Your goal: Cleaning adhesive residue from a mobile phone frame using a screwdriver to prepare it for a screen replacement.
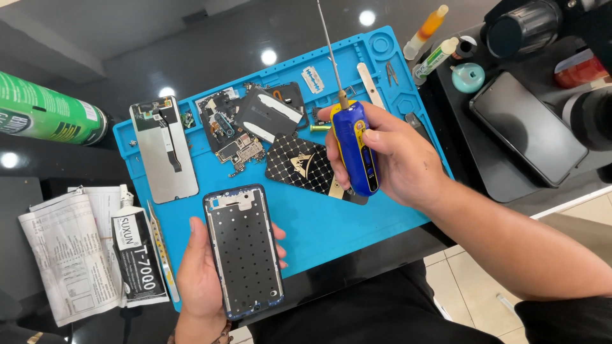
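Head view, steeply down, close.

A dark glossy table carries a blue work mat. On the mat lie a phone screen panel face down, a heap of circuit boards and covers, a black patterned card, a razor blade and tweezers. Left of the mat lie a folded newspaper, a black glue tube and a green spray can. To the right, a black mat bears a dark phone.
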